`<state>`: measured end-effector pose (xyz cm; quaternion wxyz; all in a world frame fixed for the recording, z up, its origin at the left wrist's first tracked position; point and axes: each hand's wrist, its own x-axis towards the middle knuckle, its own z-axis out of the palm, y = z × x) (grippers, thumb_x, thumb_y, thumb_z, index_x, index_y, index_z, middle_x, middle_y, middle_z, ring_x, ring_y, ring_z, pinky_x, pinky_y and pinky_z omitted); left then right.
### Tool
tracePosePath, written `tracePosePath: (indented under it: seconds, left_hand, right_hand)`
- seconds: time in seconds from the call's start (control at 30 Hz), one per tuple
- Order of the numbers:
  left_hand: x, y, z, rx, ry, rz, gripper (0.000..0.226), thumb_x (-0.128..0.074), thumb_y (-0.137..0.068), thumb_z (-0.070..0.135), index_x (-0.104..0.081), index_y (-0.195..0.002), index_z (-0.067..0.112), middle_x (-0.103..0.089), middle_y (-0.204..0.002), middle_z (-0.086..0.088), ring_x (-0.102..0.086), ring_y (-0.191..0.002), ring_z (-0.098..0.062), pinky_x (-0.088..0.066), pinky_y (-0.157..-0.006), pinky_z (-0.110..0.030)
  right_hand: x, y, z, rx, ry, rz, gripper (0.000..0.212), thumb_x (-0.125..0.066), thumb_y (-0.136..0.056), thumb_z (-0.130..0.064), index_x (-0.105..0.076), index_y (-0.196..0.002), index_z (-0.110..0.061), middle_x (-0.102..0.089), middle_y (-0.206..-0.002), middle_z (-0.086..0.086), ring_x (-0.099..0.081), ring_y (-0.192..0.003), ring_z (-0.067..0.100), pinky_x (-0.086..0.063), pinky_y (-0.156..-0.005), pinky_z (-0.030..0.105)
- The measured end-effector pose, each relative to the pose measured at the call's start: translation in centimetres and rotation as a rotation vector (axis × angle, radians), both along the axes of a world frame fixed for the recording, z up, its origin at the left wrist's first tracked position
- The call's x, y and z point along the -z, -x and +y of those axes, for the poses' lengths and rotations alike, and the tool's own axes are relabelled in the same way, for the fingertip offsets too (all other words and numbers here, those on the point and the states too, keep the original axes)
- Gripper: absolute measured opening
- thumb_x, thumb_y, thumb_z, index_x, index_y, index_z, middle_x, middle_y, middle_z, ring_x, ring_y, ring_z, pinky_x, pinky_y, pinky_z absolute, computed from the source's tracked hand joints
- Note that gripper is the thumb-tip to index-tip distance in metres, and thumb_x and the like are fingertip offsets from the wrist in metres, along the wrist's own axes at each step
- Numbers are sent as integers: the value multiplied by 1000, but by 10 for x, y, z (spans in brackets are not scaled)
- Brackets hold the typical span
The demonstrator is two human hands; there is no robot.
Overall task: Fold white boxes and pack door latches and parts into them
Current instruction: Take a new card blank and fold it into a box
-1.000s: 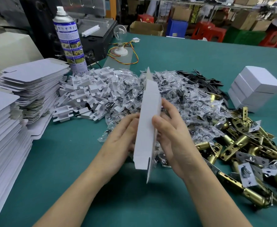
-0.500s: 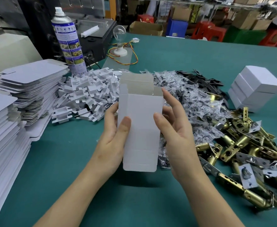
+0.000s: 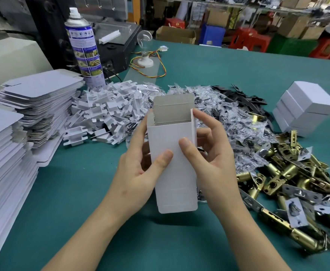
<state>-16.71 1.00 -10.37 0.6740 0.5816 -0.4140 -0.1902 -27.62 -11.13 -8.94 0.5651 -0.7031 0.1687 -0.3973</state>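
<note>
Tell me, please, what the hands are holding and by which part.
Both hold the opened white box: the left hand grips its left edge, the right hand its right edge, thumbs on the front panel.

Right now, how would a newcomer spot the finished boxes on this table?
Start at the green table and follow its right side past the heap of brass latches. Just beyond stand the finished boxes: closed white blocks neatly stacked, unlike the flat blanks piled far left and the open-topped box held at centre.
</note>
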Motion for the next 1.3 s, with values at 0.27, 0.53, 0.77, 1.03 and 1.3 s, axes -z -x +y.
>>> tracePosePath:
  seconds: [0.27,0.53,0.77,1.03,1.3]
  left_hand:
    - [0,-5,3,-32,24,-2,60,-61,-97,45,-39,-152,54,-75,-124,5,-78,-96,-22,-66,-77,-43]
    - [3,-5,3,-2,32,55,36,-61,-96,45,-62,-132,46,-77,-103,-1,-76,-85,-22,-65,-68,-45]
    - [1,-7,2,31,27,166,13,-62,-92,46,-67,-93,35,-67,-76,4,-60,-63,-15,-48,-53,-30]
    - [-1,-9,1,52,20,157,17,-62,-93,45,-68,-101,31,-70,-84,3,-65,-71,-13,-53,-59,-29]
    - [0,-8,5,121,-85,90,33,-61,-96,49,-65,-126,35,-76,-92,-7,-73,-80,-26,-59,-64,-56]
  right_hand:
    - [0,2,-5,-60,-20,15,37,-67,-92,-44,-60,-128,-41,-63,-94,15,-64,-87,37,-55,-75,66]
    - [-3,5,-7,-82,-6,62,19,-64,-91,-45,-64,-105,-31,-59,-86,20,-57,-76,42,-49,-64,59]
    - [-6,8,-6,-189,-44,105,13,-63,-86,-46,-62,-90,-33,-53,-79,16,-49,-67,20,-39,-57,32]
    - [-6,8,-9,-173,-25,37,19,-60,-91,-44,-64,-98,-26,-59,-82,-3,-53,-74,10,-45,-63,23]
    - [-9,6,-10,-112,-281,20,34,-47,-101,-48,-66,-126,-36,-74,-119,3,-72,-103,27,-57,-79,42]
